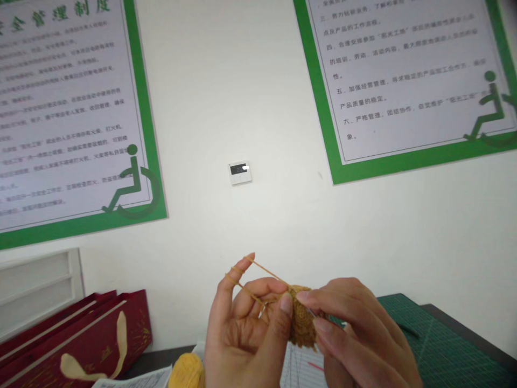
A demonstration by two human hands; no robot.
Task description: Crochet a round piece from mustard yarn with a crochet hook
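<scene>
The left hand and right hand are raised close to the camera, above the near edge of the desk. Between them sits a small mustard-yellow crocheted piece. The left thumb and fingers are closed on its left side; the left index finger points upward with yellow yarn wrapped around it and running taut to the piece. The right hand is curled, fingertips pinched at the piece's right edge around a thin metal hook, mostly hidden.

Below the left hand, a yellow yarn ball rests on the desk beside white printed papers. A green cutting mat lies at the right. A dark red gift bag with a cream handle stands at the left.

Behind, the white wall carries two green-bordered notice boards and a small thermostat panel.
</scene>
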